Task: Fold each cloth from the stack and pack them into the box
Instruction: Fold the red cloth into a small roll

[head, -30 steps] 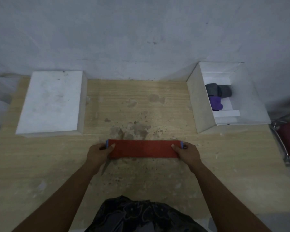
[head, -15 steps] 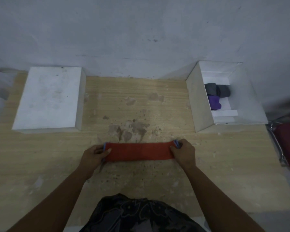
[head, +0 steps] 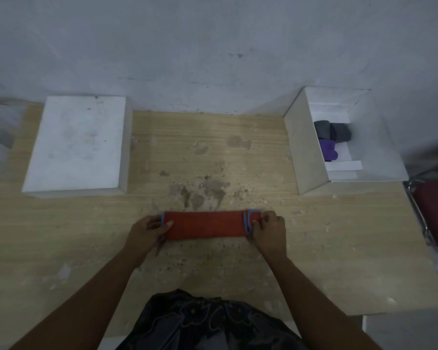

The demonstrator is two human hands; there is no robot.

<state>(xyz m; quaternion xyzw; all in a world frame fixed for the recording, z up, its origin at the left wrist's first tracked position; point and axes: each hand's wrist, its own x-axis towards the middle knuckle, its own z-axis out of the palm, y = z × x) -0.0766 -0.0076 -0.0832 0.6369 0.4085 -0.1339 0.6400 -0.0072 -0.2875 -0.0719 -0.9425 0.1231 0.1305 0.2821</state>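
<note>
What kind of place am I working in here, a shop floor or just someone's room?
Probably a plain room, not a shop floor: a worn, stained wooden table pushed against a bare grey wall, and a red chair with a metal frame at its right. Nothing industrial shows.

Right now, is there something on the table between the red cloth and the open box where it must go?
Nothing visible. The red cloth, held by both hands, has only bare stained table between it and the open white box at far right.
</note>
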